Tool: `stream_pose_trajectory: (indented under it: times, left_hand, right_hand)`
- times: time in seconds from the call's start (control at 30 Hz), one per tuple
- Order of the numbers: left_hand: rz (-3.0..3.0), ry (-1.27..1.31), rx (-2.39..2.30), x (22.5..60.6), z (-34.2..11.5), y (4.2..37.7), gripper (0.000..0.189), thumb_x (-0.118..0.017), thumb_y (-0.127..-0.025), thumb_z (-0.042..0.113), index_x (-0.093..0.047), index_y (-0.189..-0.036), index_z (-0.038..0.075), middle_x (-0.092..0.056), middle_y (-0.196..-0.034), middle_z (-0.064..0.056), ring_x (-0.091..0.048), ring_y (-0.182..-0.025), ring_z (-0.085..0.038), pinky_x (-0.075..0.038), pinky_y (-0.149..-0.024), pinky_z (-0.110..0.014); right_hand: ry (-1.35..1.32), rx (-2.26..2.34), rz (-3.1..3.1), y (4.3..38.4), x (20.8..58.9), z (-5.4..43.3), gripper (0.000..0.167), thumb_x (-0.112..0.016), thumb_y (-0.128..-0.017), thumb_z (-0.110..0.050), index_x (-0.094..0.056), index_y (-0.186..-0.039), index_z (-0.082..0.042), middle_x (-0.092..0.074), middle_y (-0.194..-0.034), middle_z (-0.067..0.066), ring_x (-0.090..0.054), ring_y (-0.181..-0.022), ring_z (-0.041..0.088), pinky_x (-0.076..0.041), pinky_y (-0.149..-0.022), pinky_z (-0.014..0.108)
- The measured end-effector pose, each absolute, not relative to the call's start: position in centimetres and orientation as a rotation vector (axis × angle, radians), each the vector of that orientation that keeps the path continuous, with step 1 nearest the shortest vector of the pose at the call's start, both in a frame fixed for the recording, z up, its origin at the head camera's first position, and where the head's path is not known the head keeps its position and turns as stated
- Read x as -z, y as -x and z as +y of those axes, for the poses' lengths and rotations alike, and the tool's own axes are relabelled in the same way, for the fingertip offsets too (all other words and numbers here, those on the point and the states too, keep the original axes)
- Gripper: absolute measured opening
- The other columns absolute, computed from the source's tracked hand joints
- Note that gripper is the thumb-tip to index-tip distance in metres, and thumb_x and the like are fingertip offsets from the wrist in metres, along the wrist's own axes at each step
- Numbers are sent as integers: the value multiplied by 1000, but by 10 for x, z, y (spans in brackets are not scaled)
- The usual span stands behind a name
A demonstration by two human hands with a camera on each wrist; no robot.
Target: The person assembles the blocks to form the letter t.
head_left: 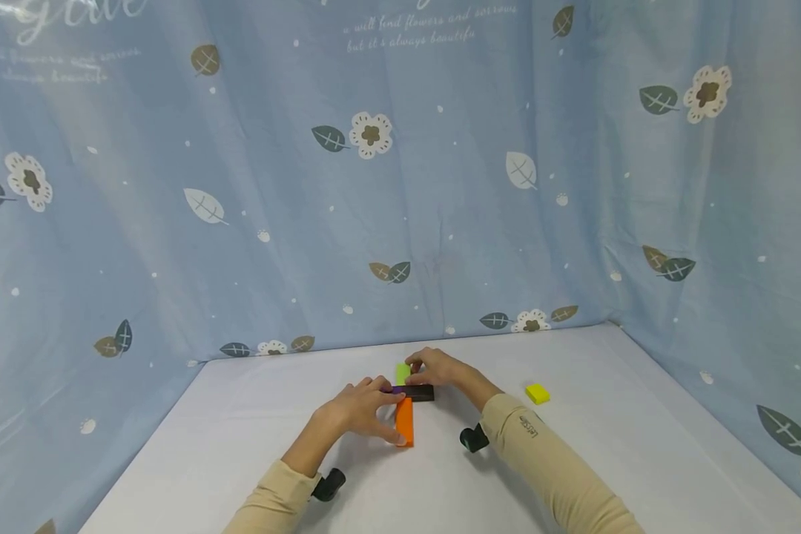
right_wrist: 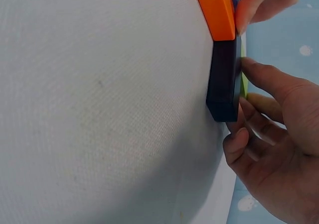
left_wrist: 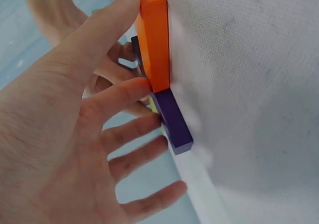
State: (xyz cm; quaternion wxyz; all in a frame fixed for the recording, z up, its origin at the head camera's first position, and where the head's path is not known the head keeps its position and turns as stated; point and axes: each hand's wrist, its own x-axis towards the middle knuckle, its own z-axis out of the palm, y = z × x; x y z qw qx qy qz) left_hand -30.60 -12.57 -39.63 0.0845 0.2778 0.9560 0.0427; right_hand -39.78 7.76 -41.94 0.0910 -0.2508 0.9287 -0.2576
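Note:
An orange block [head_left: 404, 423] lies lengthwise on the white table, its far end against a dark crosswise row. That row shows purple [left_wrist: 173, 122] on the left and black [head_left: 420, 393] on the right; the orange block hides where they meet. Beyond it sits a light green block [head_left: 403, 373]. My left hand [head_left: 363, 409] is spread beside the orange block, thumb at its near end and index fingertip by its far end. With curled fingers, my right hand [head_left: 435, 367] pinches the green block, its thumb beside the black part. The right wrist view shows only a sliver of green [right_wrist: 243, 84].
A small yellow block [head_left: 537, 393] lies apart on the right side of the table [head_left: 607, 430]. Black wrist devices [head_left: 329, 484] hang under both forearms. A blue patterned curtain [head_left: 440, 222] rises along the table's back and sides.

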Motion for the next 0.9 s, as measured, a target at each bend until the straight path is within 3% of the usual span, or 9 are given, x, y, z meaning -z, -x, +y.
stream_pose_trajectory:
  times: [0.17,0.37,0.77,0.9]
  left_hand:
    - [2828,-906,-145,396,-126,309,84,-74,-73,66,-54,-142,22,-47,-147,-2,-45,-131,-26,-36,-106,-62]
    - [2808,-937,-137,397,-124,312,84,-75,-74,63,-55,-141,18,-47,-150,-2,-44,-132,-27,-39,-106,-58]
    - [2781,-919,-164,399,-123,316,89,-77,-72,62,-48,-146,22,-40,-155,0,-35,-142,-38,-38,-110,-54]
    - [2772,-891,-132,395,-121,315,89,-78,-72,61,-47,-147,24,-37,-158,3,-40,-135,-32,-43,-105,-51]
  right_hand:
    - [752,779,2761,397,417,78,50,-71,-90,-27,-60,-133,-3,-70,-107,7,-58,-95,18,-50,-96,39]
    - [742,781,2755,397,420,77,50,-71,-91,-28,-59,-134,-4,-70,-107,6,-57,-96,18,-49,-99,40]
    - [733,778,2754,398,421,77,49,-70,-91,-27,-60,-133,-5,-70,-105,4,-56,-95,17,-49,-98,39]
    - [748,788,2747,397,420,78,49,-70,-91,-27,-59,-133,-4,-70,-107,6,-58,-98,18,-49,-99,40]
